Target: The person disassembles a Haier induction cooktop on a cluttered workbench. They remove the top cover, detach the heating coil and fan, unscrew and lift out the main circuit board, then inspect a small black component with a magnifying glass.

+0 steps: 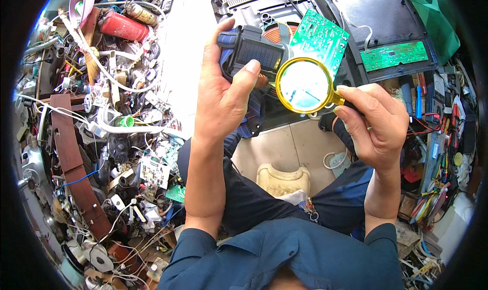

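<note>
Left hand (pixel 222 99) curled round a solar-panelled torch (pixel 254 55), right hand (pixel 377 121) pinching a gold-rimmed magnifying glass (pixel 305 85) over near end of green circuit board (pixel 321 39)

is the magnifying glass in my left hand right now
No, your right hand grips the magnifying glass by its handle, while your left hand holds a dark device.
</note>
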The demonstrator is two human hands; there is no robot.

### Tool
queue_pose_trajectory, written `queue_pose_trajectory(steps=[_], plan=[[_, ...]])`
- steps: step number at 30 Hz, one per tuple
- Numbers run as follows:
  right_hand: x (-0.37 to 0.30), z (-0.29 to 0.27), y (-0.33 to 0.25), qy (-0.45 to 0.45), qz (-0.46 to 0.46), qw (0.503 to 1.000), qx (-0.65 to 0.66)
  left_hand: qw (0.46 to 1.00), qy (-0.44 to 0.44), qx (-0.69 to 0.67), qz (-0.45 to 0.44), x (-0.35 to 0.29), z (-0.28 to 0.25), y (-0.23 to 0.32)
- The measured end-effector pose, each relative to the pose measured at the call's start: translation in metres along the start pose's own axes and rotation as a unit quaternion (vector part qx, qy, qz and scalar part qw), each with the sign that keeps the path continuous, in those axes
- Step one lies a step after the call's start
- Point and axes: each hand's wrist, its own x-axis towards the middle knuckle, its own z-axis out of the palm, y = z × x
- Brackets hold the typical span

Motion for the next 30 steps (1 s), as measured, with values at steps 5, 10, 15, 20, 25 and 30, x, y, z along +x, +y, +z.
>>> queue_pose_trajectory(steps=[5,10,15,20,25,30], plan=[[0.006,0.000,-0.001,0.005,-0.021,1.000,-0.001,1.000,-0.001,-0.022,-0.015,0.002,-0.004,-0.009],[0.017,0.000,-0.007,-0.017,0.000,1.000,0.021,0.998,0.003,-0.048,-0.041,0.006,-0.009,-0.020],[0.047,-0.012,-0.016,-0.101,0.012,0.995,-0.012,0.995,-0.002,-0.083,-0.062,0.008,-0.009,-0.026],[0.058,-0.015,-0.018,-0.148,0.016,0.988,-0.037,0.996,-0.001,-0.054,-0.066,0.009,-0.013,-0.025],[0.045,-0.004,-0.019,-0.124,0.030,0.992,-0.010,0.996,0.022,-0.072,-0.046,0.011,-0.017,-0.028],[0.043,0.007,-0.014,-0.111,0.018,0.993,-0.021,0.999,0.032,-0.005,-0.013,0.012,-0.023,-0.034]])
